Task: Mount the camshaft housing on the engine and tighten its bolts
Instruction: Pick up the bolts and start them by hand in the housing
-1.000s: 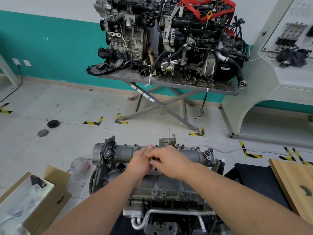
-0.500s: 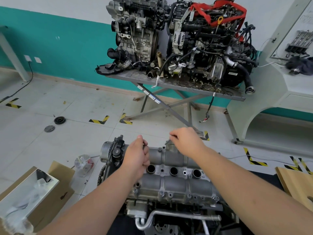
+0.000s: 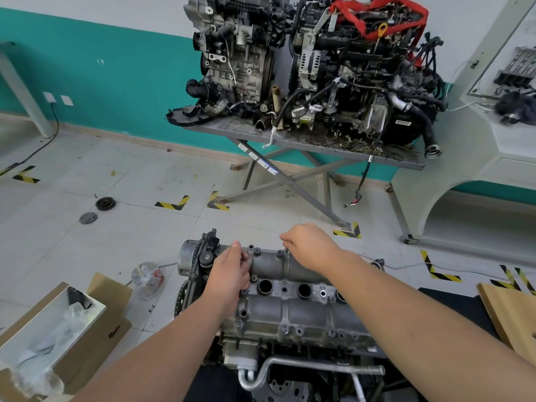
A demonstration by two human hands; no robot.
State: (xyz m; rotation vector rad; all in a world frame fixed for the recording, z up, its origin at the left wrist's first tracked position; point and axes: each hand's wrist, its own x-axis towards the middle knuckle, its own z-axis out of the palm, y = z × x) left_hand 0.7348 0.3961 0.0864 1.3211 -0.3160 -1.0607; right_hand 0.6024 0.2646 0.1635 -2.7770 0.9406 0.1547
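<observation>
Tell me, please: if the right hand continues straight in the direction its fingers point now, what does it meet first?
The right hand points left along the far edge of the camshaft housing. It would probably first meet the upright bolts there, then the left hand; depth is unclear.

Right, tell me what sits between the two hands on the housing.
In the head view, between the left hand and right hand runs the camshaft housing's far ridge with upright bolts standing in it.

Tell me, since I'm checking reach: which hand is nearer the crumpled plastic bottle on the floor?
Left. The left hand rests on the housing's end just right of the bottle; the right hand is farther right.
</observation>
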